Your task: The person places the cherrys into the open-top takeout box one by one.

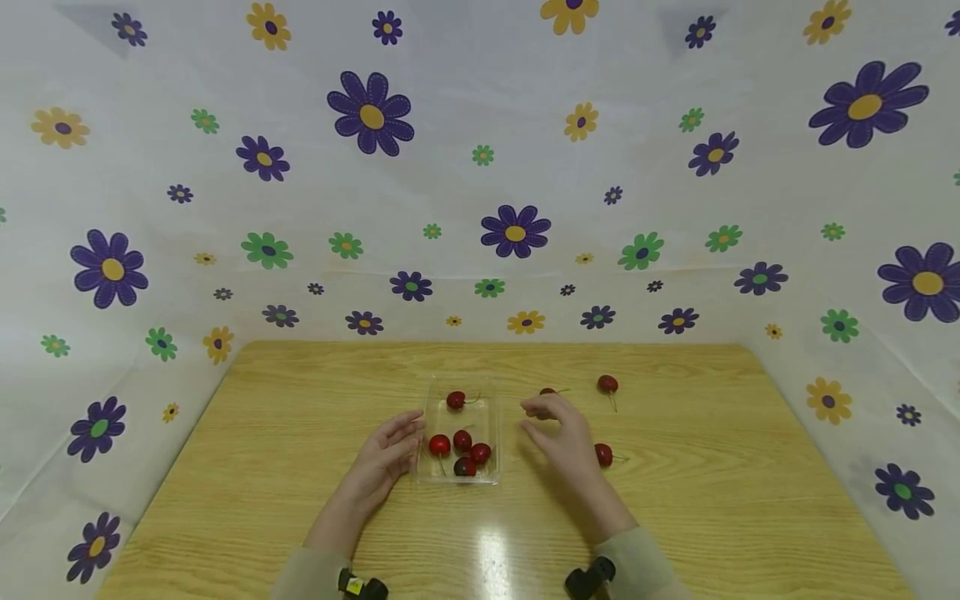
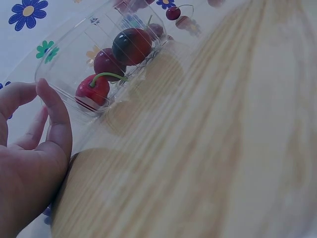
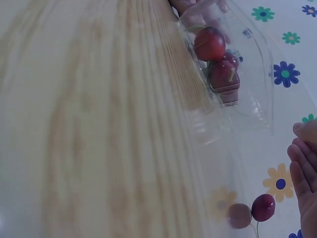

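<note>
A clear plastic box (image 1: 482, 419) sits just below the centre of the frame, holding five red cherries (image 1: 439, 445) — one near its far end, four clustered towards the near end. The left hand (image 1: 387, 460), fingers relaxed, touches its left side. The right hand (image 1: 558, 433) is right of it — thumb and fingers apart, gripping nothing — near three loose cherries (image 1: 608, 384) on the wooden table (image 1: 720, 467).

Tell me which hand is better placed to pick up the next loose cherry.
The right hand, I'd judge. It is nearest the loose cherries, all right of the clear container, with nothing visible in its grip. The left hand is at the container's opposite side.
</note>
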`<action>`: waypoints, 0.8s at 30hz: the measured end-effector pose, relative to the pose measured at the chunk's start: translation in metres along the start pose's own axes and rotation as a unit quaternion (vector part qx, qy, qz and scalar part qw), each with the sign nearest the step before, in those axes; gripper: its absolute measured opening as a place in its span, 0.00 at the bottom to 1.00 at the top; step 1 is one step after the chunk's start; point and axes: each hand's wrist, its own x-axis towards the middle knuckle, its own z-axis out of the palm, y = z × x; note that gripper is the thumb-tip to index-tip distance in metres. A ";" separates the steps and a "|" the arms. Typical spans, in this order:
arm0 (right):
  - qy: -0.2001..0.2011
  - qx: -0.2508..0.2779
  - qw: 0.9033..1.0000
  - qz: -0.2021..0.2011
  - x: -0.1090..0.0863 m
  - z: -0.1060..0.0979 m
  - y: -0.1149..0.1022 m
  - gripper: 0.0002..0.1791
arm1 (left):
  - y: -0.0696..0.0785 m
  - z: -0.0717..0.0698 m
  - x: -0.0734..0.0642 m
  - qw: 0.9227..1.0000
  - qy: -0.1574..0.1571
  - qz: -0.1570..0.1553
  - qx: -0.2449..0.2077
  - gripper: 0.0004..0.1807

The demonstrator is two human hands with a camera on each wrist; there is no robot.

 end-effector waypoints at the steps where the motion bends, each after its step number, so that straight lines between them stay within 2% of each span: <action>1: 0.000 -0.005 1.000 0.002 0.000 -0.001 0.001 0.16 | 0.000 0.000 0.000 1.000 -0.001 0.001 0.000 0.31; 8: -0.004 -0.010 0.999 0.034 -0.002 -0.010 0.003 0.15 | 0.000 0.000 0.000 1.000 -0.002 0.004 0.002 0.31; 24: 0.009 -0.033 0.999 0.039 -0.011 -0.033 0.012 0.17 | 0.001 0.000 -0.001 1.000 -0.003 0.001 -0.003 0.31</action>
